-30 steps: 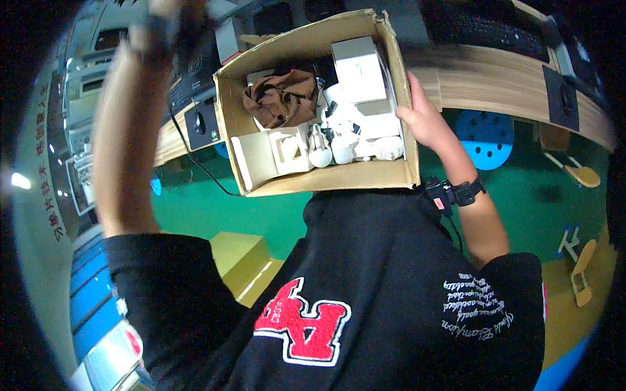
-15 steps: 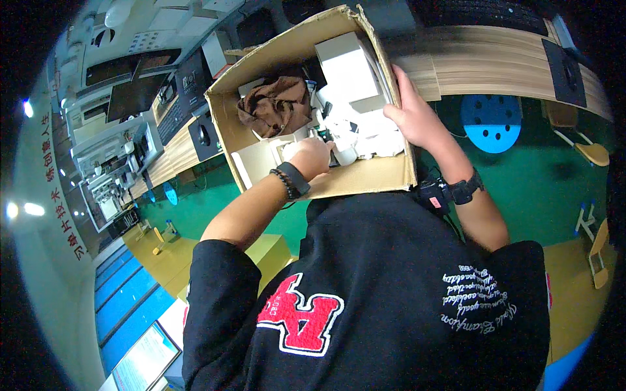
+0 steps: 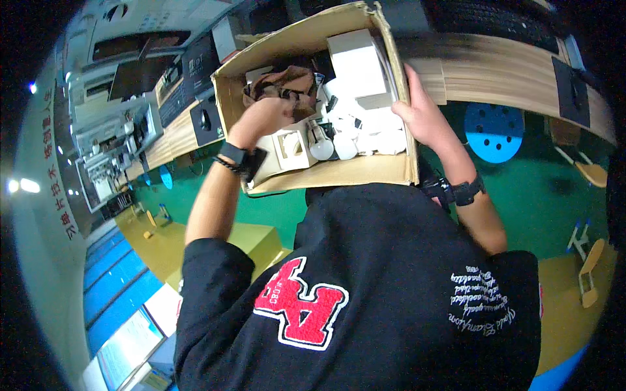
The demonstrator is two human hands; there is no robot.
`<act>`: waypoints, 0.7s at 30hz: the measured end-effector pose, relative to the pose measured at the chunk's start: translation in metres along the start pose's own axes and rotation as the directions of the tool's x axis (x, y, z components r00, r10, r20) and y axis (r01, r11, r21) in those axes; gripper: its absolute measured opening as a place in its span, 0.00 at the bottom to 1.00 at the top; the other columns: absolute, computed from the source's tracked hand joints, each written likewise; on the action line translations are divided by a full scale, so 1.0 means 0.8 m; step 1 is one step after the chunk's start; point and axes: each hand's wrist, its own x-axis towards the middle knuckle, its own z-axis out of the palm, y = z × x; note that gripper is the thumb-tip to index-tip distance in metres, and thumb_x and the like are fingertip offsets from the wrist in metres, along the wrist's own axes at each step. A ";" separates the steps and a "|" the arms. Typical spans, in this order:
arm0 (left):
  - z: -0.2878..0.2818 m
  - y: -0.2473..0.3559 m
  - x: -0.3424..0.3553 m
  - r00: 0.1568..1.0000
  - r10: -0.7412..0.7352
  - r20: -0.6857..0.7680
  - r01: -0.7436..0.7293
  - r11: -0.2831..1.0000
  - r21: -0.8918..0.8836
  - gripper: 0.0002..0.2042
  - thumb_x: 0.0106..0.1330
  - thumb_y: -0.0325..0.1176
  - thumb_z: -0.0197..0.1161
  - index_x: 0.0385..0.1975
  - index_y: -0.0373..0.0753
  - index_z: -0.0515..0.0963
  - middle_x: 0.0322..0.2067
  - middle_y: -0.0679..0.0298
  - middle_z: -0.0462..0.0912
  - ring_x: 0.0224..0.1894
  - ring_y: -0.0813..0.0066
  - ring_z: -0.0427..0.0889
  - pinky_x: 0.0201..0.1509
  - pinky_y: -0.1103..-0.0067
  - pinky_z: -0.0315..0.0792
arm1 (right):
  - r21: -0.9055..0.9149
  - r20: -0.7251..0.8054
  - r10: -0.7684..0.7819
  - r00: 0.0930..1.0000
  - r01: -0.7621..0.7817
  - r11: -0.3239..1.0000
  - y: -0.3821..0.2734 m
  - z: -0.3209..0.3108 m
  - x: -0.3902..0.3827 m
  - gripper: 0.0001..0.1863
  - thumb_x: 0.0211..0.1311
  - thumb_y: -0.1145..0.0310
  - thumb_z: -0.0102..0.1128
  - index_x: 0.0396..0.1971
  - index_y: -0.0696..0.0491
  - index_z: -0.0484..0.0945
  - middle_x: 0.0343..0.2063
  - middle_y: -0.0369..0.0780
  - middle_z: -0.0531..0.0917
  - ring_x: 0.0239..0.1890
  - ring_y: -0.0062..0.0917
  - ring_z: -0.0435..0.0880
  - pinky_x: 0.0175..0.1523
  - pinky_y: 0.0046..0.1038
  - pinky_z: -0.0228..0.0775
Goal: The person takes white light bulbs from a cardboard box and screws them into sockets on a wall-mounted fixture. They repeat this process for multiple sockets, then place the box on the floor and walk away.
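A cardboard box (image 3: 313, 176) with its top open stands before me. My right hand (image 3: 422, 117) grips its right wall, thumb on the inner side. Inside the box, my left hand (image 3: 266, 118) is at a crumpled brown cloth (image 3: 297, 79) on the far left; its fingers look closed on the cloth, though they are blurred. Beside the cloth, to the right, lies a white carton (image 3: 357, 68). Nearer me are a small white box with an open window (image 3: 291, 150), a round white bulb-like piece (image 3: 321, 150) and several other white pieces (image 3: 378, 135).
A wood-grain desk (image 3: 482, 63) runs behind the box, with a keyboard (image 3: 492, 25) and a dark mouse pad (image 3: 570, 91) on it. A blue round stool (image 3: 493, 132) stands to the right on the green floor. Another mouse (image 3: 204, 120) lies on the left desk.
My left hand has moved from the white pieces near the front wall up and left to the brown cloth, whose folds have shifted. The right hand keeps its hold on the box.
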 end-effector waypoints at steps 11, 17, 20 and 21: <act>0.133 -0.018 -0.006 0.948 0.039 0.316 -0.082 0.989 0.124 0.15 0.50 0.35 0.57 0.31 0.29 0.78 0.35 0.47 0.80 0.36 0.53 0.81 0.39 0.65 0.74 | -0.012 0.006 -0.087 0.996 0.087 0.996 0.014 0.000 0.008 0.41 0.51 0.64 0.52 0.63 0.59 0.45 0.58 0.59 0.60 0.61 0.49 0.60 0.65 0.37 0.51; 0.143 -0.027 -0.039 0.995 -0.079 0.056 0.071 0.990 0.122 0.17 0.59 0.43 0.56 0.33 0.32 0.76 0.29 0.50 0.81 0.28 0.54 0.81 0.30 0.65 0.74 | 0.037 0.007 -0.103 0.995 0.102 0.994 0.012 0.002 -0.007 0.43 0.52 0.67 0.56 0.65 0.55 0.42 0.60 0.56 0.58 0.63 0.47 0.57 0.66 0.38 0.50; -0.021 0.019 -0.074 0.935 -0.106 0.338 0.120 0.993 -0.021 0.21 0.59 0.44 0.58 0.45 0.33 0.70 0.35 0.48 0.80 0.36 0.49 0.79 0.37 0.65 0.74 | 0.018 0.022 -0.112 0.993 0.112 0.994 0.015 -0.001 -0.008 0.43 0.51 0.68 0.54 0.65 0.57 0.41 0.60 0.57 0.56 0.64 0.49 0.55 0.66 0.38 0.49; -0.060 0.016 -0.083 0.904 -0.035 0.426 0.099 0.987 -0.130 0.23 0.58 0.43 0.60 0.48 0.34 0.68 0.36 0.47 0.80 0.39 0.49 0.79 0.40 0.65 0.73 | -0.009 0.044 -0.073 0.996 0.074 0.997 0.008 -0.001 -0.007 0.43 0.50 0.68 0.54 0.65 0.57 0.41 0.60 0.57 0.56 0.64 0.49 0.55 0.65 0.38 0.50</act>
